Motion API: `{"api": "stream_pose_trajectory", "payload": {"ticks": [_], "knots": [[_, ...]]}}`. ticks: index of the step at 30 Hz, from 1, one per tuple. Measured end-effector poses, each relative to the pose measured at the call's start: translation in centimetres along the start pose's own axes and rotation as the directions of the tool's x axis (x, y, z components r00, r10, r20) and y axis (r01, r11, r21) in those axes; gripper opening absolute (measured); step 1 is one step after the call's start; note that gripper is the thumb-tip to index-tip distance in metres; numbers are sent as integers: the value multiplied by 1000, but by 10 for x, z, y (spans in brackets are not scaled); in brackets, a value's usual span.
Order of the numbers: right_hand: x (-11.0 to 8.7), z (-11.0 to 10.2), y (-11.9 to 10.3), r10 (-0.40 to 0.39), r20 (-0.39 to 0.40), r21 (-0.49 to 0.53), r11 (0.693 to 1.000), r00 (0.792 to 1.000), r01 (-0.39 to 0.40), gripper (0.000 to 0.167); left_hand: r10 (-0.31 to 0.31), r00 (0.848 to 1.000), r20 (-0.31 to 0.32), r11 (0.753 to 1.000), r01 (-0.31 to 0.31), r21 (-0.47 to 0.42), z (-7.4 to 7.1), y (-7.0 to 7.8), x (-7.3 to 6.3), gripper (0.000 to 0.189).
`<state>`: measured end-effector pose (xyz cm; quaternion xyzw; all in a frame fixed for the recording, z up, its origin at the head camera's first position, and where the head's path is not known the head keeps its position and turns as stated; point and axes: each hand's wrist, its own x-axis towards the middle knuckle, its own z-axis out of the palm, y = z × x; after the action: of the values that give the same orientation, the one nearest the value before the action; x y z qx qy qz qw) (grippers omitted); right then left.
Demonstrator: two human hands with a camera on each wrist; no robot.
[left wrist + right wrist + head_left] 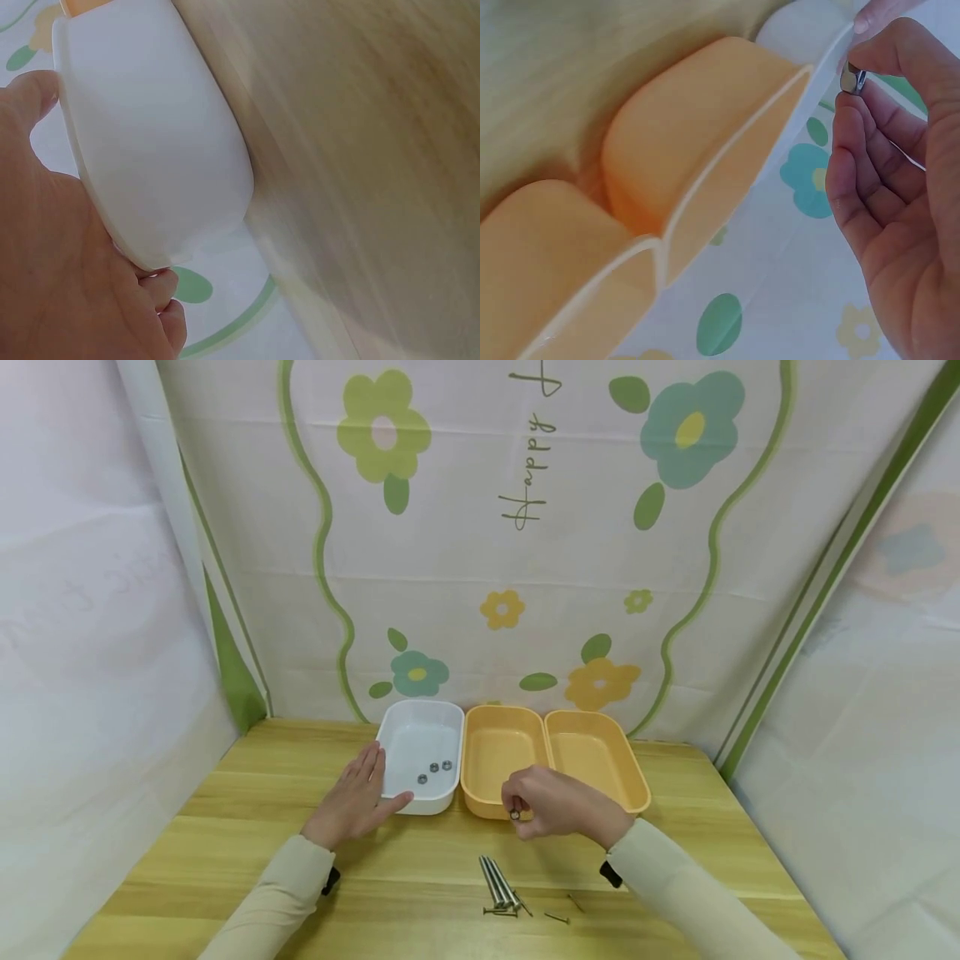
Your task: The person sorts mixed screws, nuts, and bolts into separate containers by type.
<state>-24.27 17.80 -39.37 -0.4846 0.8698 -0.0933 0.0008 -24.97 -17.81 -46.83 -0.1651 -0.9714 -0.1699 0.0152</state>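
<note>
My right hand [558, 806] pinches a metal hex nut [851, 79] between thumb and fingertips, above the front edge of the middle yellow bin [487, 808]. In the right wrist view the other fingers are loosely bent. My left hand [352, 802] rests on the front left corner of the white bin [423, 807], fingers straight along the left side and thumb over the front rim. Inside the white bin lie three nuts [434, 767]. The left wrist view shows the left thumb [41, 90] touching the rim.
Right of the middle bin stands another yellow bin [600, 768], partly behind the right wrist. On the wooden table [420, 893], nearer me, lie several long bolts [498, 885] and several small screws [557, 917]. A flowered cloth [465, 552] hangs behind the bins.
</note>
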Motion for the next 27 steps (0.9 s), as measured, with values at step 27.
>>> {"api": "stream_pose_trajectory", "payload": {"ticks": [27], "knots": [[114, 9, -19, 63, -83, -15, 998, 995, -64, 11, -4, 1000, 4, 1000, 4, -3, 1, -2, 0, 104]]}}
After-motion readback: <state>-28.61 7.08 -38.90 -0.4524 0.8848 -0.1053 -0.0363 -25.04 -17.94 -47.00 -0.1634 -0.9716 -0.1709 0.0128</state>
